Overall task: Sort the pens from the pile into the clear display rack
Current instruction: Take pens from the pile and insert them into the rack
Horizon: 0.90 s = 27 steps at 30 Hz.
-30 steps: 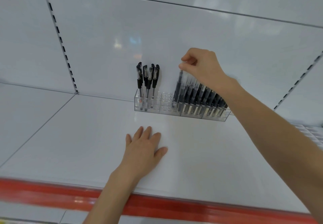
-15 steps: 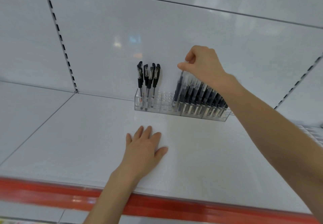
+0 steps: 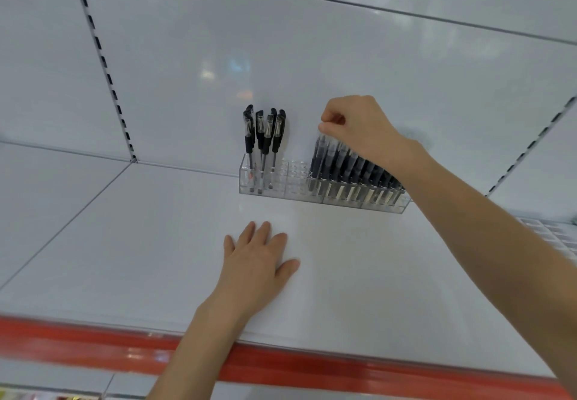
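A: Right hand [image 3: 359,128] up at the back of the white shelf [image 3: 125,259], fingers curled in tight, pinching the top end of one pen [image 3: 319,157]

B: Holding it for real?

A: Yes, fingertip and thumb closed on the clear end. Pen standing in the clear display rack [image 3: 321,193], straight below the pinch, tip down in a hole

B: And next to that pen?

A: A long row of pens [image 3: 359,174] under the right wrist, all leaning, dark in the middle and silver low down. Packed close, touching each other. Too many to count well

B: More pens?

A: A small bunch of black capped pens [image 3: 265,137] off to the left of the right hand, standing up in the far left end of the same rack. Bare holes between the bunch and the pinched pen

B: Left hand [image 3: 259,262]?

A: Flat on the shelf, palm down, fingers spread a little, holding nothing. Nearer to the body than the rack, well apart from it. Red strip [image 3: 343,368] along the shelf edge, under the left forearm
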Tool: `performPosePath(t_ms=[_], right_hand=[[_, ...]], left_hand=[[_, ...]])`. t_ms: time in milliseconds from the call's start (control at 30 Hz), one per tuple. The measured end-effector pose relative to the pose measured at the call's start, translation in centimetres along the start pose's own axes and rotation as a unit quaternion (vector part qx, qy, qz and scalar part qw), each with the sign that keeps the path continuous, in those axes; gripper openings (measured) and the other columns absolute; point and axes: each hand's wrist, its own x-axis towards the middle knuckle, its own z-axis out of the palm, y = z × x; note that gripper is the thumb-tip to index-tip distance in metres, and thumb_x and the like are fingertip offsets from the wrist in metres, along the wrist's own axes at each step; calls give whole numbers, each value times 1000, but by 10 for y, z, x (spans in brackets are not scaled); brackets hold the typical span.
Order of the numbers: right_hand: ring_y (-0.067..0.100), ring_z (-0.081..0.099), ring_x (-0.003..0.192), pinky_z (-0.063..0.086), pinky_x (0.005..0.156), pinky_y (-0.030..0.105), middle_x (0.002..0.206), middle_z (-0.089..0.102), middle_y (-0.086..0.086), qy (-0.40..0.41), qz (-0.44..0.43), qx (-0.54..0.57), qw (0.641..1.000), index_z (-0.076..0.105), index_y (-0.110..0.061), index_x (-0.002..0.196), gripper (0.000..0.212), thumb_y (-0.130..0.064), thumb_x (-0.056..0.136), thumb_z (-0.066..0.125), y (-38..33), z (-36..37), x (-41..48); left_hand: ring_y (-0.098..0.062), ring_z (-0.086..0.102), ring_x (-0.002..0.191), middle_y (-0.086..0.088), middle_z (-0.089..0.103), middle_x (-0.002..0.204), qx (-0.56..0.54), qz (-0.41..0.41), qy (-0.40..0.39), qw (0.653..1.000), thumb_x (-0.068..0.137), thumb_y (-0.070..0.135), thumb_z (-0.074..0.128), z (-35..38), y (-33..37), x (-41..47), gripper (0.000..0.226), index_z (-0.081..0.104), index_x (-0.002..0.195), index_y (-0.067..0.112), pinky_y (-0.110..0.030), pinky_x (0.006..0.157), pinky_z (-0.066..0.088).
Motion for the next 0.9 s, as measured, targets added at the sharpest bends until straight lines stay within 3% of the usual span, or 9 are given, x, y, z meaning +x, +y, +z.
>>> performPosePath(t_ms=[267, 400, 467, 500, 567, 633, 733, 900], right_hand=[[22, 55, 91, 44, 77, 32, 92, 65, 9, 33, 8, -73, 997, 67, -7, 90, 19, -19, 89, 52, 6, 15, 0], [29, 57, 97, 43, 87, 40, 99, 68, 18, 33, 12, -61, 998, 66, 2, 98, 27, -17, 92, 47, 4, 13, -15], [24, 52, 115, 34, 101, 27, 121, 62, 11, 43, 33, -4, 999, 61, -4, 115, 30, -20, 95, 46, -1, 4, -34], [19, 49, 120, 29, 101, 20, 127, 59, 5, 51, 53, 39, 996, 58, -9, 121, 31, -21, 95, 47, -3, -1, -47], [12, 52, 113, 29, 91, 7, 122, 60, -2, 61, 103, 105, 987, 59, -15, 120, 30, -24, 92, 52, -5, -8, -75], [8, 54, 104, 32, 82, 6, 112, 62, -7, 31, 142, 127, 981, 61, -18, 116, 28, -27, 90, 56, -2, -8, -106], [2, 47, 111, 30, 89, 14, 121, 56, -11, -38, 191, 136, 971, 57, -22, 121, 35, -33, 88, 57, -1, 5, -148], [-3, 38, 110, 29, 92, 17, 125, 49, -16, -24, 221, 188, 957, 53, -25, 125, 39, -35, 87, 56, -16, 19, -175]], left_hand=[[-24, 3, 145, -2, 12, 157, -7, 0, 2, 1000, 94, 51, 32, 0, 0, 0, 54, 28, 141, 27, -49, 114, 10], [-25, 3, 145, -2, 13, 157, -13, 1, 4, 1000, 94, 51, 33, -1, 0, -1, 54, 29, 141, 27, -49, 114, 10], [-24, 4, 145, -2, 14, 156, -15, 1, 6, 1000, 94, 51, 34, -1, 1, -1, 53, 31, 140, 26, -49, 114, 10], [-24, 5, 145, -2, 15, 156, -18, 1, 7, 1000, 93, 50, 35, -2, 1, -1, 53, 32, 140, 25, -48, 114, 11], [-23, 7, 144, -2, 19, 155, -30, 0, 10, 1000, 93, 49, 37, -4, 2, -3, 51, 37, 137, 23, -47, 114, 11], [-23, 16, 143, -3, 29, 150, -40, -1, 13, 999, 94, 45, 40, -9, 2, -4, 49, 42, 134, 18, -45, 113, 16], [-25, 43, 126, -8, 47, 136, -67, 11, 60, 996, 94, 39, 45, -21, -1, -12, 46, 47, 131, 13, -38, 106, 32], [-29, 57, 114, -10, 58, 127, -73, 3, 160, 984, 88, 49, 41, -42, -16, -51, 57, 55, 126, 10, -36, 96, 39]])
